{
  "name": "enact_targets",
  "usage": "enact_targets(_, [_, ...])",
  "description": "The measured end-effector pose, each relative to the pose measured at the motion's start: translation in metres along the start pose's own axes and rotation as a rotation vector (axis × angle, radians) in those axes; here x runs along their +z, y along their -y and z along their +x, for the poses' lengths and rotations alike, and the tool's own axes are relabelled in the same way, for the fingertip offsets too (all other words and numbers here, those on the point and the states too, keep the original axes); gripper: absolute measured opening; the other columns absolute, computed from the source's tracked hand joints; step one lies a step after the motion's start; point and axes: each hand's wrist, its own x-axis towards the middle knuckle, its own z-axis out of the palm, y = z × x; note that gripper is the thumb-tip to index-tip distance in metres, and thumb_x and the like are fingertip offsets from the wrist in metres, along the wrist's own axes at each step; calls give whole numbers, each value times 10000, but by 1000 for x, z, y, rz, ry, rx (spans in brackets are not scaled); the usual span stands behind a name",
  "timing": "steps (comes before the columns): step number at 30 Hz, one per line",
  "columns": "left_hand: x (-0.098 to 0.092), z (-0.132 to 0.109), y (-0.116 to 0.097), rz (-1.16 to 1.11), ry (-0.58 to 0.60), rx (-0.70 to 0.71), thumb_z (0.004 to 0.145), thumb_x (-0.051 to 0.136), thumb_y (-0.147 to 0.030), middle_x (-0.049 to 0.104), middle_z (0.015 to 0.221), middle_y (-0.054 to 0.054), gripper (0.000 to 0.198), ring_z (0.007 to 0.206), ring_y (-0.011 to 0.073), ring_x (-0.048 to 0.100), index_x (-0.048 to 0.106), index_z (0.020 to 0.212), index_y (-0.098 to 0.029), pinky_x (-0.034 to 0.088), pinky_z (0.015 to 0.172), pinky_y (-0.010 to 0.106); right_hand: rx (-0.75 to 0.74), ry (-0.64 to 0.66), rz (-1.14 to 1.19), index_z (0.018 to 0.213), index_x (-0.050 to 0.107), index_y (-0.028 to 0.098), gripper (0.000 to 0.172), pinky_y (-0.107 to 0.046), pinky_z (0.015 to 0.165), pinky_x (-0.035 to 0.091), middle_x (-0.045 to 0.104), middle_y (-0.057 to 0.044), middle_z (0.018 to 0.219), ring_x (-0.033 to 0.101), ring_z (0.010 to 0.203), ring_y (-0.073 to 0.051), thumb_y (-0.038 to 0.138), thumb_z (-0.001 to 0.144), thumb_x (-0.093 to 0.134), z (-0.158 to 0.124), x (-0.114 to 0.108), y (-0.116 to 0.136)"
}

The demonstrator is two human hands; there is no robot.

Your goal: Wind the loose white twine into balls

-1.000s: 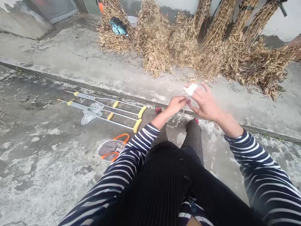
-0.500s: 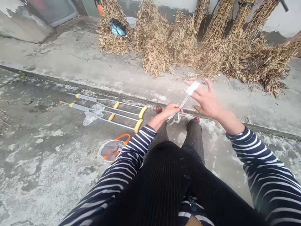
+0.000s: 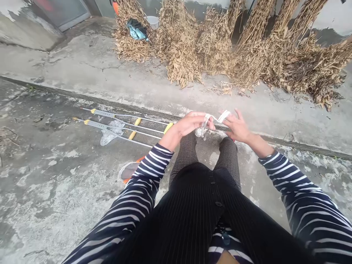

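Note:
A flat white cord (image 3: 224, 116) is wound in several turns around the fingers of my right hand (image 3: 238, 127), whose fingers are partly spread. From there one strand crosses the short gap to my left hand (image 3: 191, 124). That hand, with fingers fairly straight, has the cord looped around its fingertips and keeps hold of it. A loose white tangle hangs just below the left fingers. Both hands are held in front of me at knee height in the view, a small way apart. Exactly how the left fingers pinch the strand cannot be made out.
Two crutches (image 3: 129, 130) lie on the concrete at left, near clear plastic (image 3: 111, 132). An orange-trimmed bag (image 3: 128, 171) sits partly behind my left sleeve. A low step edge (image 3: 66, 94) runs across. Dried plant bundles (image 3: 181, 47) lean along the wall.
My left hand has moved left and opened out from a closed grip, with cord now looped on its fingers. My right hand has come slightly down and left.

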Motion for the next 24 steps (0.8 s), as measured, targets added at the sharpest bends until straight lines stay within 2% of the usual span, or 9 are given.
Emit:
enact_targets(4, [-9,27,-8,-38,-102,12,864,726,-286,773,847,102,232,838,203,755,731,958,-74,555,954,379,-66,72,146,1558,459,294,831,-697,1259,45,364,-105,1668,378,1522,-375,148,770,680,-5,2,27])
enact_targets(9, [-33,57,-6,42,-173,-97,916,664,-245,740,761,82,196,709,155,715,713,912,-55,556,895,356,-142,132,371,1573,419,360,862,-691,1254,71,339,-82,1681,331,1552,-347,174,788,720,-13,-14,56])
enact_targets(11, [-39,64,1,102,-150,-146,900,689,-277,704,688,67,225,628,137,668,700,827,-64,547,804,322,-172,126,427,1587,391,364,855,-671,1262,73,299,-79,1698,295,1570,-327,182,816,714,-15,-20,64])
enact_targets(14, [-44,69,17,225,-53,-217,866,725,-353,649,602,60,337,544,125,598,672,669,-86,488,653,284,-217,103,481,1610,333,382,858,-654,1268,110,253,-57,1717,241,1590,-315,225,854,709,-14,-26,71])
enact_targets(17, [-45,69,38,353,-71,-298,810,768,-384,632,569,50,365,517,119,554,670,590,-110,462,621,285,-225,71,515,1632,266,391,895,-638,1270,159,203,-40,1733,201,1600,-322,258,869,714,-12,-31,74])
enact_targets(19, [-43,65,50,417,-133,-333,764,791,-316,688,637,55,254,597,139,604,713,623,-120,499,706,302,-196,40,524,1643,233,388,904,-635,1271,175,189,-39,1736,191,1601,-330,257,881,702,-10,-36,74])
enact_targets(21, [-38,59,59,434,-189,-290,734,783,-231,764,797,67,103,772,177,677,769,728,-129,517,846,326,-158,3,525,1647,218,388,907,-641,1267,187,184,-39,1737,188,1600,-343,252,885,691,-9,-41,71])
enact_targets(22, [-34,56,63,416,-213,-228,732,774,-208,787,899,71,107,880,196,695,790,807,-134,509,918,339,-144,-15,522,1649,214,384,912,-643,1266,188,178,-41,1739,185,1600,-350,251,882,690,-9,-43,69])
enact_targets(24, [-25,47,66,342,-238,-72,740,774,-211,788,1084,84,238,1073,224,686,799,967,-144,470,1030,360,-117,-35,508,1652,210,372,921,-640,1268,184,165,-48,1741,168,1603,-353,248,876,690,-7,-47,65])
